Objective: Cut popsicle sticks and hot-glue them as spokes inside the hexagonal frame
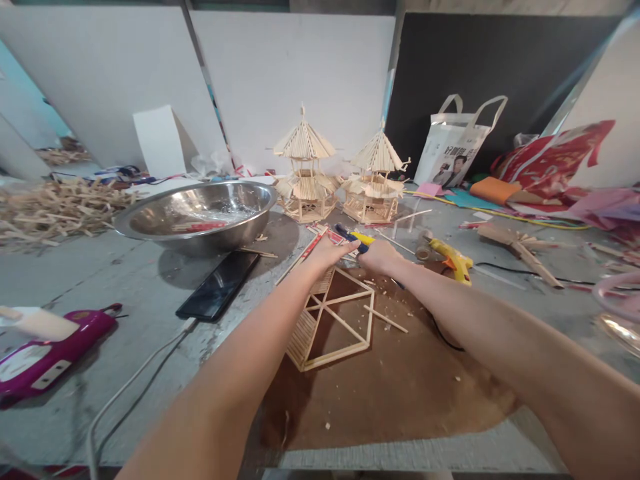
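My right hand (379, 257) is closed around a dark blue and yellow hand tool (364, 239), perhaps pliers or cutters. Close beside it, my left hand (330, 251) has its thumb pointing at the tool; its other fingers are hidden, and what they grip I cannot make out. Thin wooden sticks (313, 245) and red-printed paper lie just beyond the left hand. Nearer me, a hexagonal frame of sticks (371, 320) rests flat on a brown board (400, 393), with its left sections filled by rows of sticks. One loose stick (389, 321) touches its right side.
Two stick pagodas (305, 180) stand at the back. On the left are a steel basin (250, 223), a phone (219, 287) with a cable, a purple power strip (65, 353) and a stick pile (55, 213). A yellow glue gun (454, 259) lies to the right, near a white bag (450, 150).
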A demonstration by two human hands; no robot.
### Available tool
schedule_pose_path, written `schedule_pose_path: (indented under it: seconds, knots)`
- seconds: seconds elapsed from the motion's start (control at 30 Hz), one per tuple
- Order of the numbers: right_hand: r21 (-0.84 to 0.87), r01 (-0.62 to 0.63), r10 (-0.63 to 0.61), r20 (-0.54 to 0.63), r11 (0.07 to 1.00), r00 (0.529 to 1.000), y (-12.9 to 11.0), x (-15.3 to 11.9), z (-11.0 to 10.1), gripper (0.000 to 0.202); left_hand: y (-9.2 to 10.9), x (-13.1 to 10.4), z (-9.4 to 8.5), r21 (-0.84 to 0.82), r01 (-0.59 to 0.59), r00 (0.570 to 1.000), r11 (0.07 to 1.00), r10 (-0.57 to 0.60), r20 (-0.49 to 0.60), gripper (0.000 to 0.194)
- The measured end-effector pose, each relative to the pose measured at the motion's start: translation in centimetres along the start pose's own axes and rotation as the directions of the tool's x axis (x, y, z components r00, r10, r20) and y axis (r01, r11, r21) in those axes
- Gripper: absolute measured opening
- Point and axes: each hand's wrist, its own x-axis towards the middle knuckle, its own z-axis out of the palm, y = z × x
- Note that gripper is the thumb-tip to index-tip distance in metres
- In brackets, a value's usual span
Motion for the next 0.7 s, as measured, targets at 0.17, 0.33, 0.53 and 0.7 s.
schedule_pose_path:
  seconds: [0.17, 0.33, 0.53, 0.7]
  knots:
    - [0.006, -0.035, 0.035, 0.018, 0.999, 0.999, 1.2, 0.5, -0.8, 0.051, 1.0, -0.1, -0.5, 0.14, -0.065, 0.998, 0.988, 0.067, -0.011, 0.047]
    - [-0.011, 0.003, -0.002, 0.021, 1.0, 1.0, 1.7, 0.3, -1.4, 0.044, 1.8, -0.7, -1.4, 0.244, 0.053, 0.999, 0.968, -0.048, -0.024, 0.03]
    - [-0.046, -0.008, 0.006, -0.05, 0.999, 0.999, 1.6, -1.9, -0.5, 0.07, 2.6, -3.3, -2.3, 0.229, 0.138, 0.982, 0.964, -0.163, 0.097, 0.013]
    - [-0.093, -0.069, 0.057, -0.128, 0.993, 0.99, 1.7, -3.2, 1.0, 0.076, 3.8, -6.8, -2.1, 0.278, 0.133, 0.908, 0.951, -0.229, 0.35, 0.023]
